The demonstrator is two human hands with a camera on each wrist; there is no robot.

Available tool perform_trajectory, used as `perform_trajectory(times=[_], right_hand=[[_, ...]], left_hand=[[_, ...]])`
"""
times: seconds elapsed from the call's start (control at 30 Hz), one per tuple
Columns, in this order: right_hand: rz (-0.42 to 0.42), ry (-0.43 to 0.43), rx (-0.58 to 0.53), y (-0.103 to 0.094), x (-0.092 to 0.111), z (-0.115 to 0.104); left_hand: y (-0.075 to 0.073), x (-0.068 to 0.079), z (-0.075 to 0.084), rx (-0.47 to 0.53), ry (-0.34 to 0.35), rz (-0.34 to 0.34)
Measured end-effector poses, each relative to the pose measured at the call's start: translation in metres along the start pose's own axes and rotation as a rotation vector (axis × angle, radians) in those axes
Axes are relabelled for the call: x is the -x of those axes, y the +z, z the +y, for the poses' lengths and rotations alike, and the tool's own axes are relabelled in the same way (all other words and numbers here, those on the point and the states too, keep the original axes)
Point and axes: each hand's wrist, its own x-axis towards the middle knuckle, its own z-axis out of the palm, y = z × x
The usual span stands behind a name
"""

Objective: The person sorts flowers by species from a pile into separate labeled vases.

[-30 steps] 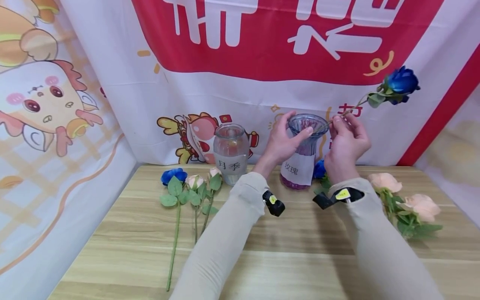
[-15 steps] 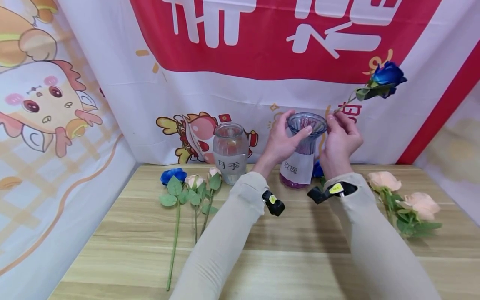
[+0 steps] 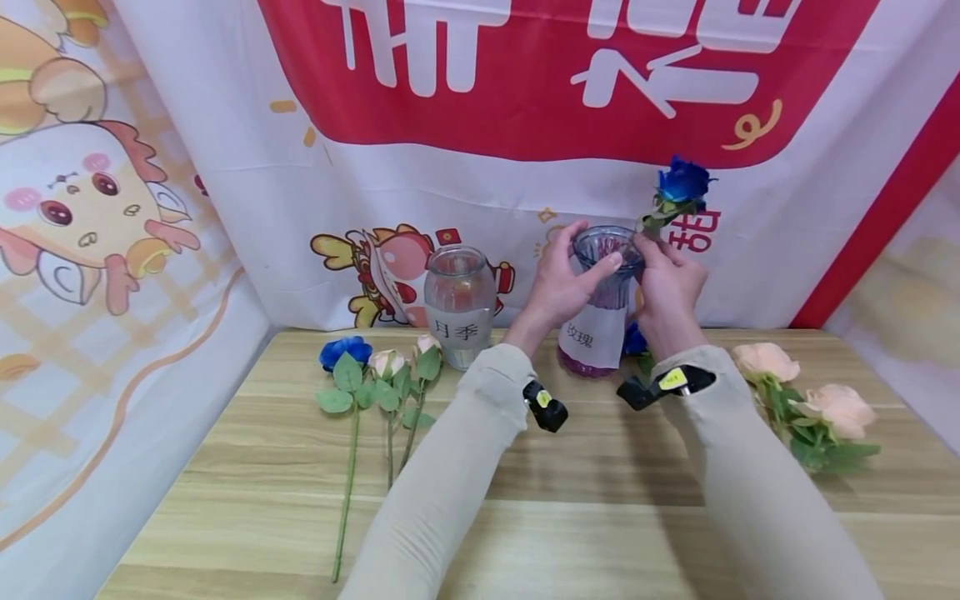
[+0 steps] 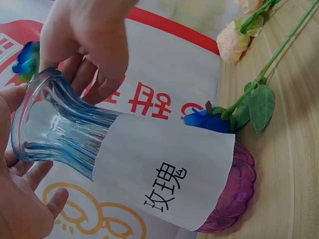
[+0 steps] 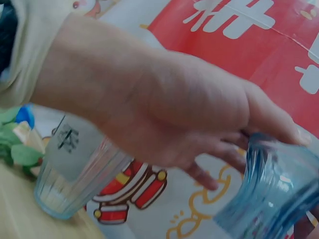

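A flared glass vase [image 3: 617,287] with a bluish rim, a purple base and a white paper label stands on the table. My left hand [image 3: 562,287] holds it at the rim, thumb on the near side and fingers behind. At the rim's right side, my right hand [image 3: 672,287] pinches the stem of a blue rose [image 3: 684,180]. The bloom stands above those fingers, tilted slightly right; the lower stem is hidden. In the left wrist view the right hand [image 4: 84,45] is right at the vase mouth. The right wrist view shows mainly the left hand [image 5: 199,109].
A rounder glass jar [image 3: 461,292] with a label stands left of the vase. Left on the table [image 3: 247,500] lie a blue flower [image 3: 347,354] and two pale pink ones [image 3: 387,363]. Another blue rose [image 4: 209,119] lies behind the vase; peach roses [image 3: 840,408] lie at right.
My right hand has moved left to the vase rim with the blue rose. The bloom has swung left and become more upright. My left hand stays on the vase.
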Motion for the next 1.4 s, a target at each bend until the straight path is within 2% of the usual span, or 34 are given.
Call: perform_trajectory(times=[0.2,0.33,0.67,0.97,1.13,1.33,1.4], right_hand=[[-0.184,-0.036,-0.025,-0.02,0.003,0.007],[-0.254,-0.053,-0.029,-0.036,0.008,0.009],[-0.334,-0.035,0.014,-0.087,0.024,0.004],[-0.388,-0.015,-0.068,-0.139,0.03,0.005],[-0.415,0.005,-0.024,-0.162,0.034,0.006],[-0.426,0.075,-0.051,-0.184,0.035,0.011],[-0.426,0.098,0.012,-0.191,0.034,0.016]], left_hand=[[0.0,0.0,-0.002,0.007,0.013,-0.012],[0.002,0.0,-0.001,0.003,0.015,-0.016],[0.004,0.001,0.004,-0.015,0.004,-0.017],[0.002,0.003,0.004,-0.004,-0.035,-0.002],[0.001,0.003,0.002,0.003,-0.033,0.0],[0.0,0.003,0.002,-0.006,-0.028,0.001],[0.0,0.003,0.002,-0.006,-0.029,0.001]])
